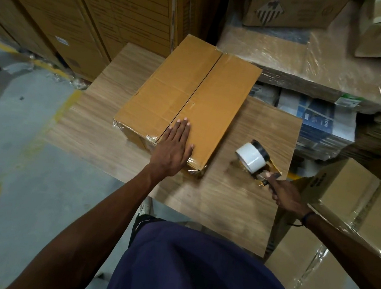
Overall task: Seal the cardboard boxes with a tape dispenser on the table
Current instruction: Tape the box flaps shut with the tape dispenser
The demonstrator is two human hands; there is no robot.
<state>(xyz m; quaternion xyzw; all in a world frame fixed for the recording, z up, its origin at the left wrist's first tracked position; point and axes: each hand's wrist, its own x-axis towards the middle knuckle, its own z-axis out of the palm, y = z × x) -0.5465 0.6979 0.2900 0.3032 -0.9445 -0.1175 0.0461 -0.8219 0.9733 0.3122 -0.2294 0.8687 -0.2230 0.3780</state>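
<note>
Your left hand [174, 147] lies flat on the box [187, 101], holding it down; your right hand [285, 192] grips the tape dispenser [254, 160] just beside it. Next, probably bring the tape onto the seam by your left fingertips.

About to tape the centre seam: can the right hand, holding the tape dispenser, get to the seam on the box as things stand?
Probably yes. The right hand grips the tape dispenser beside the box; bare table lies between. The left hand lies flat on the seam's near end; the rest of the seam is uncovered.
</note>
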